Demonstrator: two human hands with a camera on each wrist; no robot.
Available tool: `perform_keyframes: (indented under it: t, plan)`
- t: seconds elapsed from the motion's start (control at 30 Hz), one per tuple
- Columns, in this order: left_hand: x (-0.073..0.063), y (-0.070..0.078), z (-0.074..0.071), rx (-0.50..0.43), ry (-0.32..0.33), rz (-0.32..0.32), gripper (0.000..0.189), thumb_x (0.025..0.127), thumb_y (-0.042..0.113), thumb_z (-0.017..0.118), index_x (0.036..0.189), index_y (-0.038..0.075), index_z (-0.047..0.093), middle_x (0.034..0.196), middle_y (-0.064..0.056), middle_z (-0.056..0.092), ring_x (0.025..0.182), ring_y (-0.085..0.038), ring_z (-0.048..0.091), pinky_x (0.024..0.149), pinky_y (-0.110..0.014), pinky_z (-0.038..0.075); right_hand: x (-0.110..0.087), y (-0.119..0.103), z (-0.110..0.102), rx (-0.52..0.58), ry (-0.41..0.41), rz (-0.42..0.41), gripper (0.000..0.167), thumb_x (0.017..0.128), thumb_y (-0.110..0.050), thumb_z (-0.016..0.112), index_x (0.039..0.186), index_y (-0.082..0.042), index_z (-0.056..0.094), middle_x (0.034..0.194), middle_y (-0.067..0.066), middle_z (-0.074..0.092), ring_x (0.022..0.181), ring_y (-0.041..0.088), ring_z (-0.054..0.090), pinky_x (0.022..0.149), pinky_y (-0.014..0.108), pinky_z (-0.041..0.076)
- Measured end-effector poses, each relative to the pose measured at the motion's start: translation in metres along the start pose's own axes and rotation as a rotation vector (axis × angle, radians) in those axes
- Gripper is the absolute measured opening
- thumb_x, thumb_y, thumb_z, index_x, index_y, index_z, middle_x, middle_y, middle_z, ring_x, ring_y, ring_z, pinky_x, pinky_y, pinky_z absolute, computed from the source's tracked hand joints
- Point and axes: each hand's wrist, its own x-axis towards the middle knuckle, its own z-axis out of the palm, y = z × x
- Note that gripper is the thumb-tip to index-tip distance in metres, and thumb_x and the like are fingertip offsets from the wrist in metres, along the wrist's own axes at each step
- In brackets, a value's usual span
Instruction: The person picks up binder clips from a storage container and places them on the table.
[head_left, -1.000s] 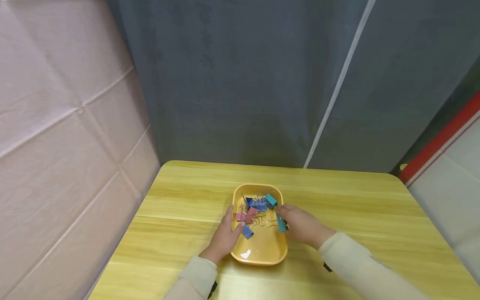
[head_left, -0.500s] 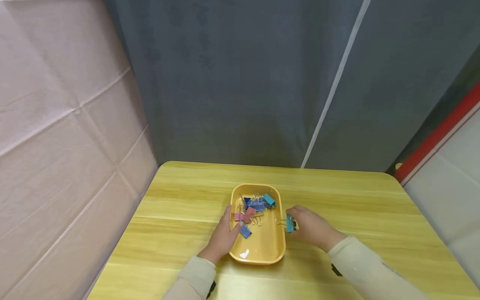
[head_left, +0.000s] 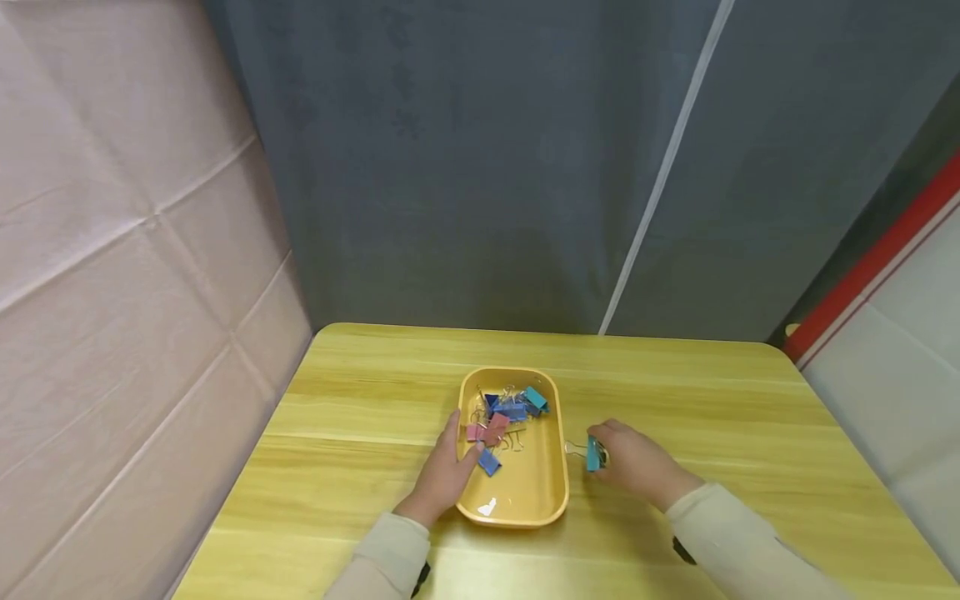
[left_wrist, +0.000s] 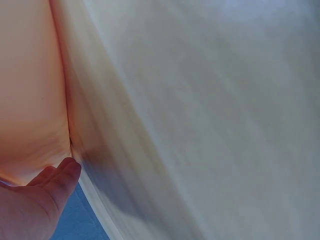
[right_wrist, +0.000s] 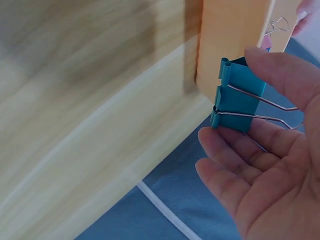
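A yellow tray stands on the wooden table with several binder clips in it. My left hand grips its left side, thumb over the rim and fingers along the outer wall. Just outside the tray's right wall, my right hand pinches a teal binder clip between thumb and fingers, its wire handles pointing back toward the palm and left. Inside the tray lie pink clips, a blue clip near my left thumb, more blue clips and another teal clip at the far end.
The wooden table reaches back to a dark grey curtain. A pale pink cloth hangs along the left, and a white panel with a red edge stands at the right.
My right hand has moved right with the teal binder clip, from over the tray's right side to outside it. My left hand has stayed on the tray.
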Motion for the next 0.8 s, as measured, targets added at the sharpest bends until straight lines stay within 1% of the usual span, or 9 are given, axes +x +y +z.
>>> perform_keyframes:
  t: [0.17,0.43,0.6,0.8]
  plan:
    - [0.000,0.000,-0.001,0.001,-0.001,0.009,0.073,0.100,0.035,0.051,0.156,0.009,0.011,0.157,-0.021,0.022,0.140,-0.045,0.025,0.114,-0.060,0.020,-0.004,0.003,0.004,0.038,-0.023,0.061,0.055,0.071,-0.006,0.082,0.118,0.011,0.059,0.112,0.022,0.063,0.100,0.036,0.062,0.089,0.047,0.054]
    - [0.000,0.002,-0.001,0.002,0.008,0.010,0.073,0.099,0.033,0.052,0.155,0.007,0.012,0.156,-0.022,0.023,0.139,-0.046,0.026,0.114,-0.060,0.021,-0.007,0.007,0.014,0.062,-0.075,0.137,0.056,0.073,-0.007,0.081,0.119,0.013,0.057,0.109,0.023,0.062,0.093,0.030,0.062,0.085,0.046,0.055]
    - [0.001,0.001,-0.001,0.009,0.010,0.019,0.073,0.099,0.033,0.052,0.155,0.007,0.013,0.156,-0.022,0.023,0.139,-0.046,0.027,0.114,-0.060,0.022,-0.008,0.010,0.021,0.091,-0.089,0.170,0.056,0.073,-0.005,0.079,0.119,0.015,0.056,0.103,0.021,0.062,0.082,0.022,0.059,0.078,0.043,0.057]
    - [0.001,-0.001,-0.001,0.006,0.008,0.022,0.073,0.100,0.033,0.052,0.155,0.007,0.012,0.156,-0.022,0.023,0.139,-0.046,0.027,0.113,-0.061,0.022,-0.008,0.009,0.027,0.111,-0.096,0.192,0.050,0.072,-0.004,0.079,0.114,0.014,0.058,0.090,0.013,0.059,0.072,0.019,0.053,0.068,0.038,0.055]
